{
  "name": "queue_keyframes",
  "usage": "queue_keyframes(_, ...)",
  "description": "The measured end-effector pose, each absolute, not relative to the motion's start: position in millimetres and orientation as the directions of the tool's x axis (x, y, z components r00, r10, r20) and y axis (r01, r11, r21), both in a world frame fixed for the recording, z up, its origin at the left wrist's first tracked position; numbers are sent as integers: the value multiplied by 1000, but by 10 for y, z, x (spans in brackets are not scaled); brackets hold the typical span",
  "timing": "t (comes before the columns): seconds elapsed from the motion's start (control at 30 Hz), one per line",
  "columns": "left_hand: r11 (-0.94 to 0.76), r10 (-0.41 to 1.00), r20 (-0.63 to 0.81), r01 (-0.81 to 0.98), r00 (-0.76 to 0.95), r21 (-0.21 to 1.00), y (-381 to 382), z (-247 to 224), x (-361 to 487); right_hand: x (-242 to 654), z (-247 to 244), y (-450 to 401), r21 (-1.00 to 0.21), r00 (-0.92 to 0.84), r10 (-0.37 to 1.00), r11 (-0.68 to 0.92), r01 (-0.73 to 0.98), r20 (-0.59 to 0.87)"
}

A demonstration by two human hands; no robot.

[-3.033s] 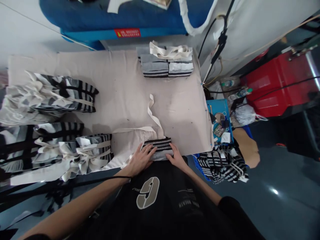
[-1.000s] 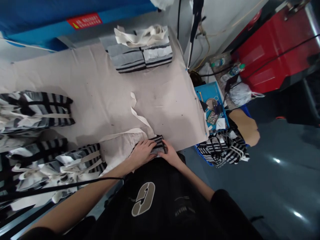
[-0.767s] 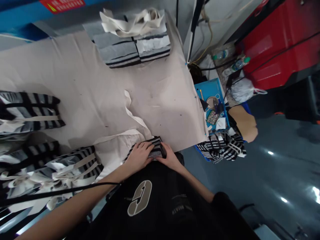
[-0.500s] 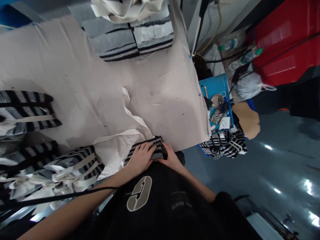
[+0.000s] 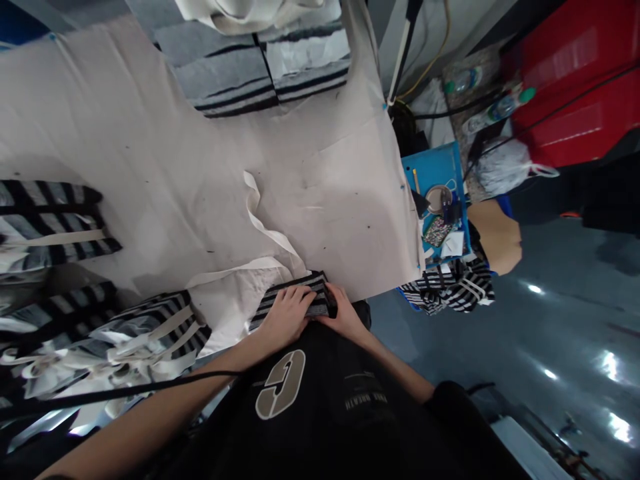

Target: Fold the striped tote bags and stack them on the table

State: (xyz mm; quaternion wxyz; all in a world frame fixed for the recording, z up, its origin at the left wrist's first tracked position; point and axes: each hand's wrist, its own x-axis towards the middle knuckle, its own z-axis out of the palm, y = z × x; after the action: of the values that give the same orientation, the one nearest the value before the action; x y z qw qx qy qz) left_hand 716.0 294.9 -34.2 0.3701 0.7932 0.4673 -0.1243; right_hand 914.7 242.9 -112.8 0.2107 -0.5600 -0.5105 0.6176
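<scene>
A black-and-grey striped cloth bag (image 5: 321, 306) lies at the near edge of the table, against my body. My left hand (image 5: 289, 312) rests on top of it, fingers laid flat over the stripes. At the bag's right end, my right hand (image 5: 344, 315) grips the edge between thumb and fingers; part of the edge is hidden by the hand. Two loose ends of a cream strap (image 5: 270, 230) trail from the bag across the table, one upward and one to the left. Pale cloth (image 5: 245, 300) shows beside the bag on its left.
A cream cloth covers the table (image 5: 350, 193). Striped bags with cream straps (image 5: 165, 327) are heaped at left; folded striped pieces (image 5: 225, 77) lie at the far side. A blue tray (image 5: 425, 162) of small tools stands right, above a pile of striped cloth (image 5: 467, 293).
Both hands stay on the striped bag in nearly the same place. The view has shifted slightly; the bag itself shows little movement.
</scene>
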Motion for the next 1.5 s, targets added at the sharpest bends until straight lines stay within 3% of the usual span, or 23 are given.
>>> queue_keyframes(0.2, -262, 627, -569, 832, 532, 489, 2969, -391, 7179, 9127, -1099, 2423, -876, -264, 847, -387, 287, -461)
queue_keyframes(0.33, -269, 615, -563, 818, 552, 508, 3012, -396, 7171, 9144, -1074, 2464, -847, -223, 855, -362, 389, -468)
queue_keyframes(0.5, -296, 601, -544, 795, 586, 529, 3057, -401, 7147, 9178, -1056, 2515, -816, -225, 877, -263, 515, -425)
queue_keyframes(0.8, -369, 594, -463, 734, 658, 570, 2987, -438, 7064, 9182, -986, 2522, -811, -351, 881, -62, 581, -319)
queue_keyframes(1.33, -307, 607, -378, 646, 698, 699, 3038, -466, 6934, 9170, -852, 2525, -757, -391, 867, 26, 653, -308)
queue_keyframes(1.5, -282, 557, -346, 564, 755, 776, 3093, -444, 6869, 9129, -774, 2521, -753, -415, 802, -64, 655, -430)
